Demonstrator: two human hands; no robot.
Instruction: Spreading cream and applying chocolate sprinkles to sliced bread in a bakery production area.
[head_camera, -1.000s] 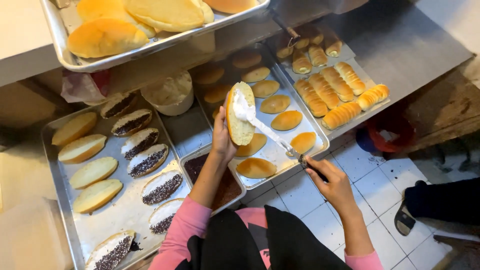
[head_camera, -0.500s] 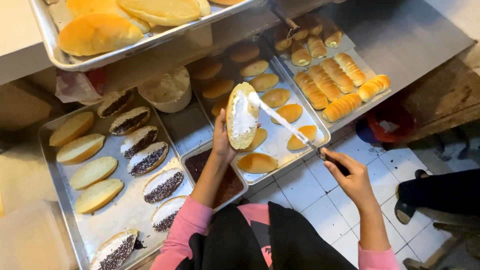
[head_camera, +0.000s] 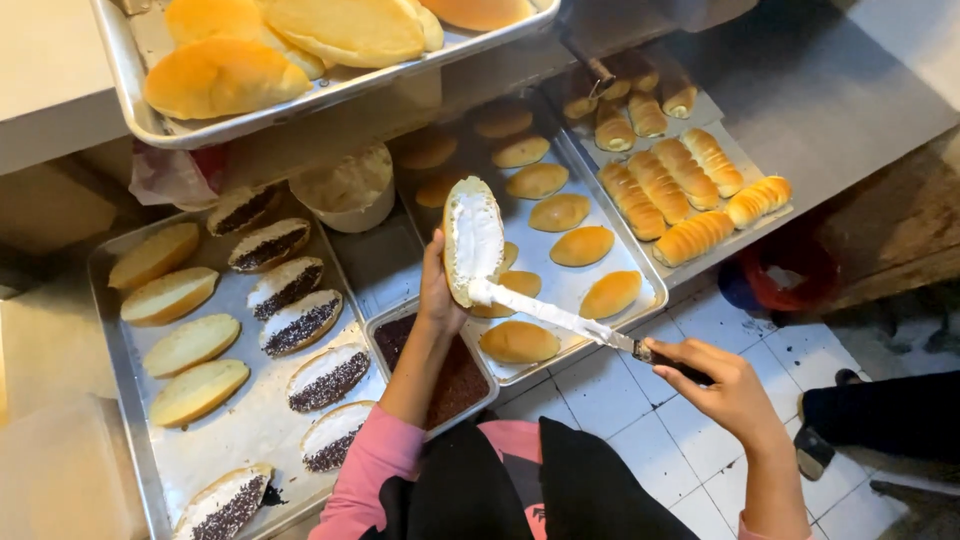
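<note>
**A:** What did your left hand have at that point?

**B:** You gripped a split bun half from behind, cut face turned up toward you and coated with white cream. You held it raised above the near end of the middle tray, where plain golden buns lay in rows.

**A:** And my right hand?

**B:** Your fingers were closed around the dark handle of a long spreading knife. Its blade was smeared white, and the tip touched the lower end of the bun half, right by your left thumb.

**A:** What was under my arm?

**B:** A small rectangular pan of chocolate sprinkles sat below your left forearm. Left of it was the big tray, with plain bun halves in one column and sprinkle-topped halves in the next.

**A:** Anything further back?

**B:** A round tub stood behind the sprinkle pan. To the far right, another tray carried ridged, roll-shaped pastries. Overhead at the top left, a raised tray held larger golden buns.

**A:** Was anyone else near?

**B:** A dark shoe showed on the tiled floor at the right; I couldn't tell more.
</note>
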